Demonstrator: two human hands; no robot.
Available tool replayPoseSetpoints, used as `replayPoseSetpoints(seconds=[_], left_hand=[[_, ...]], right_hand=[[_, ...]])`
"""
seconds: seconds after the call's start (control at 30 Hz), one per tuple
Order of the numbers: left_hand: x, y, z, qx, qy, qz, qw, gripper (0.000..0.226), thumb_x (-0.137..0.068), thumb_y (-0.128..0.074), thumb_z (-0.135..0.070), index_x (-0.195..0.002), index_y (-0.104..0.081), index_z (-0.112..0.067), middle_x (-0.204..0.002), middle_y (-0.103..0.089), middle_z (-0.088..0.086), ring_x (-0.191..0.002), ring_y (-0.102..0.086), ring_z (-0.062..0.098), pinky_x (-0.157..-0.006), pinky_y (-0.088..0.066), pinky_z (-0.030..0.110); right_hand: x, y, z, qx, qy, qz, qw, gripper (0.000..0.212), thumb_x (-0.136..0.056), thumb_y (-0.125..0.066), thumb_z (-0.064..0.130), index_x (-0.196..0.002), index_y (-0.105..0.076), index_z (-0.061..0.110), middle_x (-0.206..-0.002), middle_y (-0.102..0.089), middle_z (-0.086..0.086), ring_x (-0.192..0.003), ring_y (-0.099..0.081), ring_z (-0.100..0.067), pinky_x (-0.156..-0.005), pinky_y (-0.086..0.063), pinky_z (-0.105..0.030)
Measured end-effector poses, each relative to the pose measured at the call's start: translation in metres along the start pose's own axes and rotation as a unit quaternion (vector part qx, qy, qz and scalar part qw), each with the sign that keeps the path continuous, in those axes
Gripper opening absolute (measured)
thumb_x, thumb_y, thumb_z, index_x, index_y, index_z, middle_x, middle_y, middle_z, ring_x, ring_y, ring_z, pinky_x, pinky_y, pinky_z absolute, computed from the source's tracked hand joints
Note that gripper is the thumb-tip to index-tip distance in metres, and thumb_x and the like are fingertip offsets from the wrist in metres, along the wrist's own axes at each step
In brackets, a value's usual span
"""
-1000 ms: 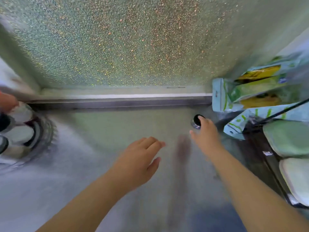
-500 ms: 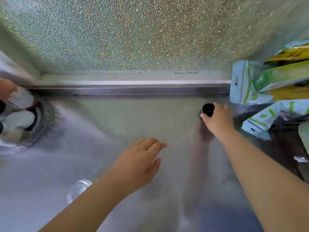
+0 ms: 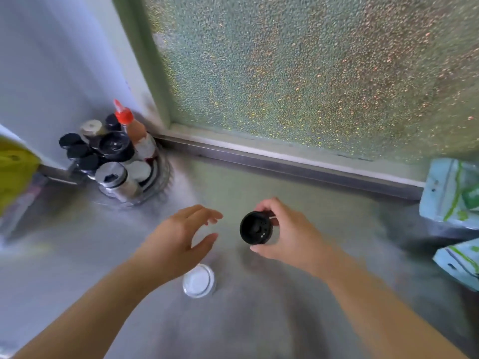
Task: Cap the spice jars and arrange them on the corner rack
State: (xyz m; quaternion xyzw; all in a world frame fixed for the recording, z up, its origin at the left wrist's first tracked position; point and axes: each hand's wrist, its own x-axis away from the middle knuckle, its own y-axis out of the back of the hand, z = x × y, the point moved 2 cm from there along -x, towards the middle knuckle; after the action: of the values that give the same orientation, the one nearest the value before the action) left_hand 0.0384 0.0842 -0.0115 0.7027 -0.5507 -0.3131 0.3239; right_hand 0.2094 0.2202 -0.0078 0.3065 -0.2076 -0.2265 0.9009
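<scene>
My right hand (image 3: pixel 287 234) pinches a black shaker cap (image 3: pixel 256 231) above the steel counter, its perforated underside turned toward me. My left hand (image 3: pixel 178 237) hovers just left of the cap, fingers relaxed and empty. Below my left hand an uncapped clear jar (image 3: pixel 198 280) with white contents stands on the counter. The round corner rack (image 3: pixel 158 174) sits in the back left corner, crowded with several capped spice jars and a red-nozzled sauce bottle (image 3: pixel 129 125).
A frosted window (image 3: pixel 311 73) with a metal sill runs along the back. Pale blue and green packets (image 3: pixel 451 193) lie at the right edge. A yellow object (image 3: pixel 13 174) shows at the far left. The counter (image 3: pixel 259 320) is brushed steel.
My right hand lifted the black cap from near the sill and brought it toward the middle, turned upward. The view swung left, showing the corner rack and the open jar.
</scene>
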Motion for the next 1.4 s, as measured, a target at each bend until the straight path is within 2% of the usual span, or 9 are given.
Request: replayPoseSetpoints(seconds=[0.1,0.2,0.3,0.4,0.63,0.77,0.93,1.2,1.4], left_hand=[[0.033,0.006,0.028,0.079,0.083,-0.042,0.993,0.024,-0.081,-0.053,-0.015,-0.099,-0.057,-0.03,-0.091,-0.059,-0.015,-0.087,-0.055,-0.003,-0.075,-0.043,0.007],[0.062,-0.007,0.054,0.126,0.175,-0.019,0.976,0.06,-0.07,-0.041,0.017,-0.097,-0.052,-0.036,-0.095,-0.06,-0.012,-0.092,-0.051,-0.009,-0.074,-0.037,0.002],[0.08,-0.023,0.06,0.15,0.183,0.104,0.966,0.066,-0.065,-0.051,0.001,-0.113,-0.041,-0.044,-0.111,-0.045,-0.03,-0.095,-0.049,-0.008,-0.076,-0.035,0.002],[0.084,-0.038,0.057,0.2,0.162,0.161,0.953,0.079,-0.062,-0.068,-0.02,-0.127,-0.031,-0.044,-0.124,-0.043,-0.026,-0.108,-0.046,-0.003,-0.083,-0.036,0.003],[0.077,-0.057,0.05,0.244,0.163,0.076,0.953,0.061,-0.064,-0.08,-0.016,-0.113,-0.048,-0.032,-0.102,-0.059,-0.011,-0.092,-0.057,0.009,-0.069,-0.037,0.0],[0.079,-0.043,0.036,0.271,0.109,0.028,0.956,0.059,-0.057,-0.076,-0.027,-0.101,-0.043,-0.049,-0.103,-0.053,-0.015,-0.093,-0.053,-0.002,-0.075,-0.038,0.003],[0.078,-0.014,0.02,0.221,0.046,0.004,0.974,0.062,-0.059,-0.077,-0.025,-0.115,-0.051,-0.034,-0.102,-0.047,-0.012,-0.093,-0.051,-0.002,-0.079,-0.037,0.005],[0.074,0.005,-0.001,0.166,0.011,-0.061,0.984,0.064,-0.06,-0.074,-0.04,-0.12,-0.052,-0.031,-0.098,-0.045,-0.013,-0.083,-0.051,-0.002,-0.071,-0.039,0.005],[0.074,0.013,-0.001,0.213,0.049,-0.05,0.975,0.061,-0.061,-0.079,-0.036,-0.117,-0.055,-0.032,-0.096,-0.047,-0.008,-0.089,-0.052,-0.001,-0.073,-0.038,0.006]], right_hand=[[-0.004,-0.024,0.021,0.024,0.048,0.04,0.998,0.052,-0.068,-0.077,0.026,-0.112,-0.049,0.029,-0.109,-0.054,0.012,-0.096,-0.051,-0.001,-0.082,-0.035,-0.005],[-0.003,-0.044,0.034,0.061,0.067,0.079,0.993,0.057,-0.069,-0.073,0.028,-0.118,-0.046,0.035,-0.115,-0.045,0.015,-0.105,-0.048,0.001,-0.093,-0.039,-0.016],[0.0,-0.058,0.047,0.116,0.084,0.109,0.984,0.059,-0.071,-0.07,0.023,-0.125,-0.046,0.032,-0.118,-0.036,0.015,-0.098,-0.043,0.005,-0.083,-0.034,-0.001],[0.007,-0.067,0.059,0.174,0.082,0.13,0.973,0.06,-0.076,-0.066,0.025,-0.131,-0.044,0.031,-0.126,-0.033,0.015,-0.094,-0.045,0.003,-0.072,-0.03,0.001],[0.013,-0.083,0.077,0.23,0.074,0.112,0.964,0.054,-0.073,-0.065,0.024,-0.124,-0.047,0.031,-0.123,-0.042,0.011,-0.097,-0.056,-0.017,-0.068,-0.031,-0.018],[0.019,-0.08,0.079,0.217,0.068,0.097,0.969,0.056,-0.071,-0.066,0.023,-0.124,-0.048,0.031,-0.121,-0.048,0.012,-0.101,-0.054,-0.012,-0.07,-0.034,-0.014],[0.028,-0.055,0.088,0.18,0.054,0.075,0.979,0.052,-0.067,-0.07,0.033,-0.115,-0.051,0.037,-0.111,-0.057,0.016,-0.096,-0.054,-0.007,-0.083,-0.046,-0.024],[0.031,-0.031,0.092,0.116,0.008,0.035,0.993,0.053,-0.059,-0.074,0.051,-0.107,-0.052,0.041,-0.093,-0.066,0.014,-0.083,-0.063,-0.003,-0.079,-0.054,-0.026],[0.032,-0.023,0.099,0.062,0.046,0.058,0.995,0.052,-0.062,-0.078,0.032,-0.106,-0.054,0.042,-0.103,-0.062,0.02,-0.097,-0.061,0.0,-0.087,-0.052,-0.02]])
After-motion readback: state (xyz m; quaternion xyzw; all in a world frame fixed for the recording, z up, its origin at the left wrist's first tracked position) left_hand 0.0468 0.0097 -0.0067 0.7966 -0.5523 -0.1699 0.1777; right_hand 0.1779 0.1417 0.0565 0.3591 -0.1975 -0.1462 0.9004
